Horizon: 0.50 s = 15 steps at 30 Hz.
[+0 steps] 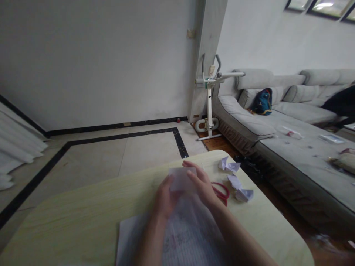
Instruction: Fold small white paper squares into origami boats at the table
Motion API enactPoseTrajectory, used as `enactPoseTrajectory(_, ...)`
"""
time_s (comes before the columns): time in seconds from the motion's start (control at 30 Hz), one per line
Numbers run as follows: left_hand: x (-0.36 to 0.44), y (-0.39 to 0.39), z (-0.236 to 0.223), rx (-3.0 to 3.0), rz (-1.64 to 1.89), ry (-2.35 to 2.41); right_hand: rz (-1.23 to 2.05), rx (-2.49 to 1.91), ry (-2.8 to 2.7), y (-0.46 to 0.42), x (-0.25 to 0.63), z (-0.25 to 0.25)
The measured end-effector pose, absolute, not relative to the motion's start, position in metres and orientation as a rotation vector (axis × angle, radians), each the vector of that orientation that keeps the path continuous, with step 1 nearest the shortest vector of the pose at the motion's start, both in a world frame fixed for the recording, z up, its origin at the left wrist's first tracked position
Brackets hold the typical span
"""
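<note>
A small white rectangular piece of paper (181, 180) is held up between my two hands over the table. My left hand (165, 195) grips its left edge, the thumb on the near face. On the right edge, my right hand (202, 183) has its thumb on the front and its fingers behind. Beneath my forearms lies a lined notebook (183, 236) with blurred writing on it. Red-handled scissors (222, 192) rest just right of my right hand, their blades hidden. Several folded white paper shapes (244, 194) sit farther right on the table.
The pale wooden table (83, 218) has rounded corners. Beyond its right edge stands a grey sofa (291, 147) with a blue backpack (263, 101) on it. White exercise equipment (210, 99) stands by the wall corner. A white curtain (16, 144) hangs at the left.
</note>
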<state>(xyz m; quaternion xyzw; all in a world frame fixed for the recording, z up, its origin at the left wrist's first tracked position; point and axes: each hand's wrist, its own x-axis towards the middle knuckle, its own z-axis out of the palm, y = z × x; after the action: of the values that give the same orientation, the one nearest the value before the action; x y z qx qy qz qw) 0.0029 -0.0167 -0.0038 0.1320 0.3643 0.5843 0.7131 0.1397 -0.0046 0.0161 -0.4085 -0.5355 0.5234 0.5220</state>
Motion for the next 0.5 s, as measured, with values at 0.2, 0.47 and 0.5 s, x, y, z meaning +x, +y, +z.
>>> enactPoseTrajectory(0.2,0.000,-0.014,0.002,0.157,1.315,0.746,1.274,-0.988,-1.330,0.005,0.122,0.027)
enactPoseTrajectory(0.47,-0.006,-0.013,0.014,0.035,1.409,0.673,1.367,-0.943,-0.934,0.022,0.120,0.032)
enactPoseTrajectory(0.5,-0.009,-0.013,0.021,0.069,1.426,0.636,1.305,-1.000,-0.914,0.026,0.123,0.030)
